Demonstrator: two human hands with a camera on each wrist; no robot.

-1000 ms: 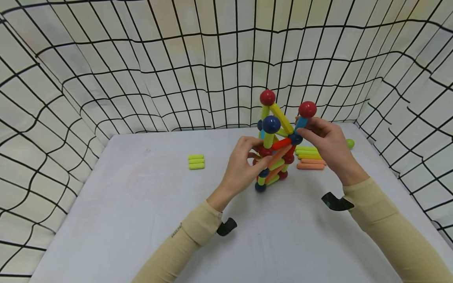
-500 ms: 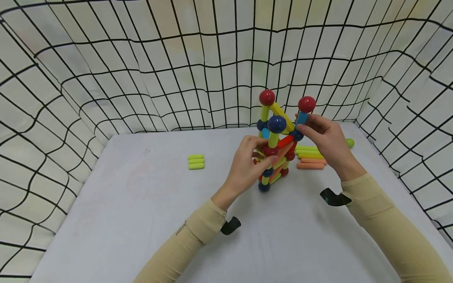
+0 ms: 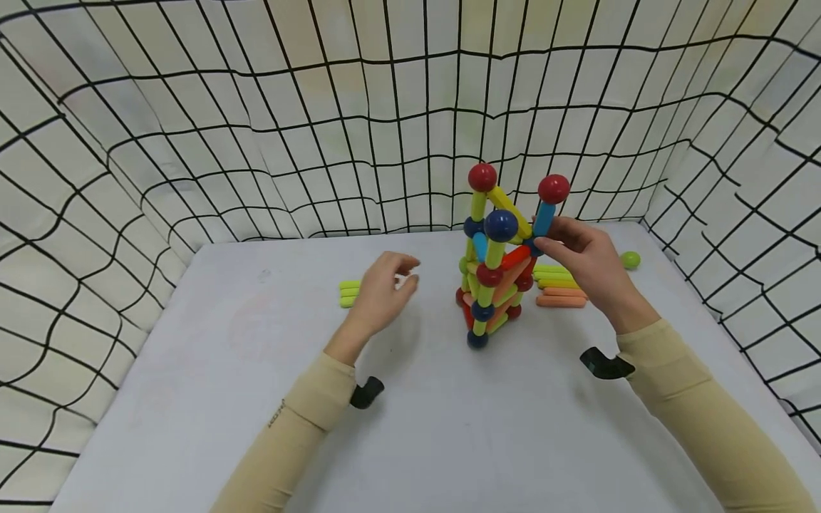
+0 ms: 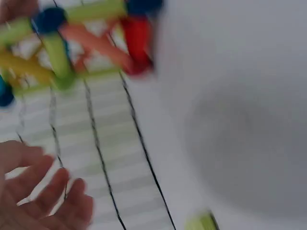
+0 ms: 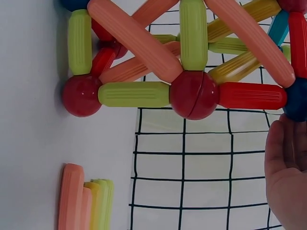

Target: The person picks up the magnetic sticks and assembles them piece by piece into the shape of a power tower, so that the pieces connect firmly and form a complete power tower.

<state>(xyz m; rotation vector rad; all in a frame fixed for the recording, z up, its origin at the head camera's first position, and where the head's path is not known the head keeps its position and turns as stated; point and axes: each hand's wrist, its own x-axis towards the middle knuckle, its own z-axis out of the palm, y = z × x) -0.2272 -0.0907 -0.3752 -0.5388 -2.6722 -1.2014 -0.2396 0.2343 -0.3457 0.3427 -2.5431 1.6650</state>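
Note:
A tall tower of magnetic sticks and balls (image 3: 489,276) stands on the white table (image 3: 410,427), right of centre. My right hand (image 3: 593,269) pinches a dark blue ball (image 3: 533,246) high on its right side, thumb in front. From that ball rises a light blue stick (image 3: 544,219) topped by a red ball (image 3: 554,189). In the right wrist view, the fingertips meet the dark blue ball (image 5: 297,99) at the right edge. My left hand (image 3: 383,291) is off the tower, loosely curled in the air to its left, holding nothing. The left wrist view is blurred.
Short green sticks (image 3: 348,293) lie on the table, partly hidden behind the left hand. Right of the tower is a row of green, yellow and orange sticks (image 3: 561,301), with a green ball (image 3: 631,260) beyond. Black netting (image 3: 321,142) over white walls encloses the table's back and sides.
My left hand has let go of the tower's red ball and moved left. My right hand has slid down from the light blue stick to the dark blue ball. The tower turned slightly earlier.

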